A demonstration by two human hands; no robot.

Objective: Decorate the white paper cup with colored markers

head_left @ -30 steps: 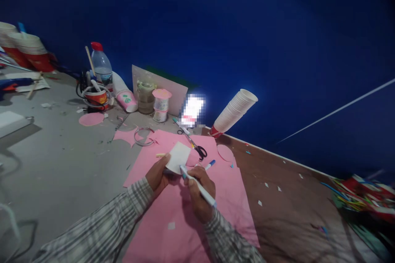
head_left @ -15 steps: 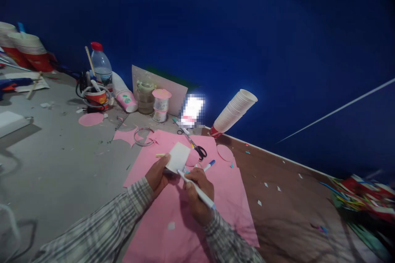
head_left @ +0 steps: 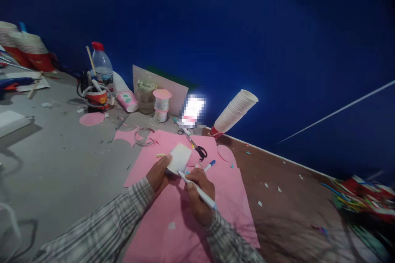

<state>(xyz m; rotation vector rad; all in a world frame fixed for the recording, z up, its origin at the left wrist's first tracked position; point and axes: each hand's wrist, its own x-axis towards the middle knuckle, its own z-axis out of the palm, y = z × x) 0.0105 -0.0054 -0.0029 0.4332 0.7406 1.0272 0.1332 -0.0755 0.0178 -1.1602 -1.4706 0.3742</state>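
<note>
My left hand (head_left: 159, 174) grips a small white paper piece (head_left: 180, 157) by its left edge, thumb on top. Whether it is a flat card or the side of a paper cup, I cannot tell. In the closed fingers of my right hand (head_left: 201, 195) is a white marker pen (head_left: 202, 194) with a pale blue end. Its tip is at the lower edge of the white piece. Large pink paper (head_left: 230, 205) lies beneath both hands. Just beyond them are black-handled scissors (head_left: 201, 153), a blue-capped marker (head_left: 210, 165) and a pink paper shape (head_left: 194, 158), partly covered.
A tall stack of paper cups (head_left: 234, 111) leans near the blue wall (head_left: 277, 41). Behind the paper stand a jar (head_left: 146, 98), a pink-topped decorated cup piece (head_left: 161, 104) and a bright blurred screen (head_left: 193, 110). Further left are a bottle (head_left: 103, 65) and a red cup of tools (head_left: 96, 98).
Almost nothing differs. The whole view has shifted very slightly, and both hands keep the same holds, with the marker tip still at the white piece's lower edge.
</note>
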